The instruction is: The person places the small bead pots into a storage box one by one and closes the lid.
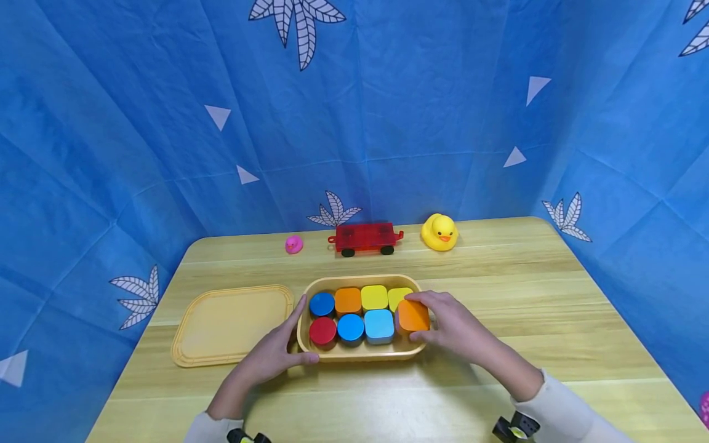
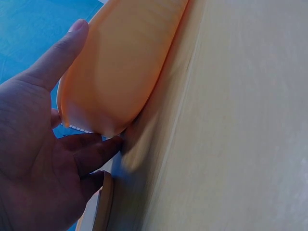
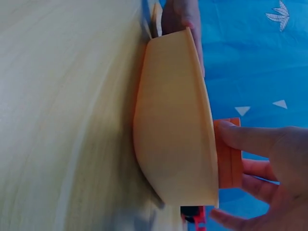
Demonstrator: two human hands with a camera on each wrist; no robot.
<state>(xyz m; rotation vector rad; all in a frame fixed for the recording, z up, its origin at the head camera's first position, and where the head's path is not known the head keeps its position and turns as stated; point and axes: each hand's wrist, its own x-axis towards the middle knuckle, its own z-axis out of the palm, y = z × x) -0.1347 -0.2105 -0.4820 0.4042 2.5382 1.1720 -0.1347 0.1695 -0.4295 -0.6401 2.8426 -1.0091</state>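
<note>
A cream plastic box (image 1: 360, 355) with rounded ends holds several colourful blocks, among them a red round block (image 1: 323, 332), a light blue square block (image 1: 379, 326) and a yellow square block (image 1: 374, 297). My right hand (image 1: 451, 323) pinches an orange square block (image 1: 413, 315) over the box's right end; in the right wrist view this orange block (image 3: 228, 154) sticks up past the rim. Something purple shows beside it, mostly hidden. At the box's left end, my left hand (image 1: 274, 351) rests with thumb and fingers spread, touching the outside of the wall.
A flat cream lid (image 1: 235, 323) lies on the wooden table (image 1: 532, 277) left of the box. Behind stand a small pink duck (image 1: 294, 244), a red toy wagon (image 1: 365, 238) and a yellow duck (image 1: 439, 232). Blue patterned cloth (image 1: 388, 111) hangs around the table.
</note>
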